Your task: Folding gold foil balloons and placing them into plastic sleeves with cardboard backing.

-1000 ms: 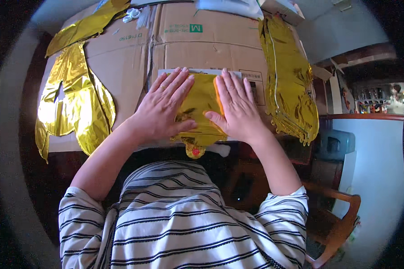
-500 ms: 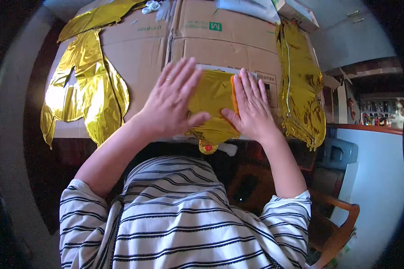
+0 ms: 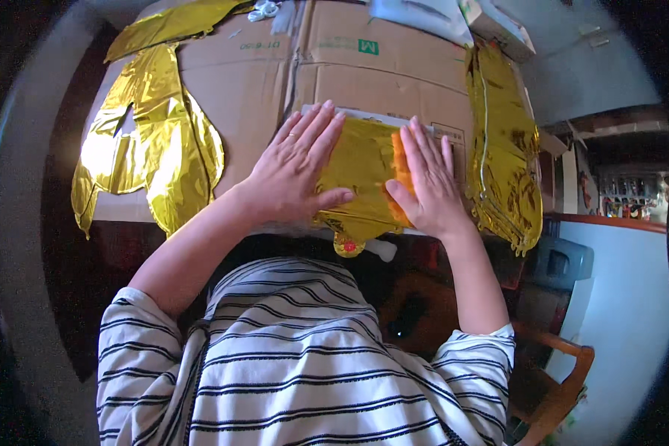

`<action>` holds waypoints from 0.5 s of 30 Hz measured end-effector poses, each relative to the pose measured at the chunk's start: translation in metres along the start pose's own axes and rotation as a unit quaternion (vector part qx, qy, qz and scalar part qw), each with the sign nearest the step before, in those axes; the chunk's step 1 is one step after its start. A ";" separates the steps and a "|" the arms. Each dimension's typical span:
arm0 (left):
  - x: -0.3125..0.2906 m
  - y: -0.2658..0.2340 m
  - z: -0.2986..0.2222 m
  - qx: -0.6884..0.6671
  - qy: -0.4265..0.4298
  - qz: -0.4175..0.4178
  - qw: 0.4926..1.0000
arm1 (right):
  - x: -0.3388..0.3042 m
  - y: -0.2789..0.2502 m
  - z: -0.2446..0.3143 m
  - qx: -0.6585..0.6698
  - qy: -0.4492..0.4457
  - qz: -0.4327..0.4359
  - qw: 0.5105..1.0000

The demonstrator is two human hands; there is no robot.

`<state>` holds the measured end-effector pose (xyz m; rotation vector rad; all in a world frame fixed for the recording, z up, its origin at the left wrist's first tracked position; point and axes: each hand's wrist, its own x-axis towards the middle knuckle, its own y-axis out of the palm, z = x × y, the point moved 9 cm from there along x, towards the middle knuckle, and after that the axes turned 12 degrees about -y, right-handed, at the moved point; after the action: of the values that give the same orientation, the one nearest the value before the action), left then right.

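A folded sheet of shiny gold foil (image 3: 357,160), like a flattened foil balloon, lies near the front edge of the cardboard between my hands. The edge of a white sheet shows just behind it. My left hand (image 3: 293,163) rests flat at the foil's left side, fingers straight and thumb out over the foil. At the right side, my right hand (image 3: 432,182) is stretched out beside an orange strip (image 3: 400,163), its thumb near the strip's lower part. A small round gold tab with a red centre (image 3: 348,245) hangs off the foil's near edge.
Brown cardboard (image 3: 238,97) covers the table. Large gold foil pieces lie at left (image 3: 156,141) and right (image 3: 504,149), another gold foil piece (image 3: 172,30) at the back left. Clear plastic packaging (image 3: 422,16) and a box (image 3: 498,30) sit behind. A wooden chair (image 3: 572,372) stands lower right.
My left hand, blurred before, now lies sharp and flat. My right hand has slid slightly right and nearer, showing more of the orange strip. The whole view has shifted a little.
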<state>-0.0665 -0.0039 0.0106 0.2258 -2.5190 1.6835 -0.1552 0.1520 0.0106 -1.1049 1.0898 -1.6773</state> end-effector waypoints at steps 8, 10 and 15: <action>0.010 -0.019 0.068 -0.423 -0.258 0.072 0.865 | 0.002 0.007 0.005 -0.059 -0.009 0.029 0.998; 0.015 -0.025 0.074 -0.376 -0.240 0.053 0.894 | 0.002 0.007 0.005 -0.064 -0.009 0.033 0.997; 0.040 -0.029 0.076 -0.248 -0.208 0.078 0.943 | 0.002 0.010 0.003 -0.069 -0.005 0.048 0.996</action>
<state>-0.1008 -0.0874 0.0147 0.3739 -3.2502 1.0611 -0.1510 0.1470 0.0024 -1.1270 1.2493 -1.5387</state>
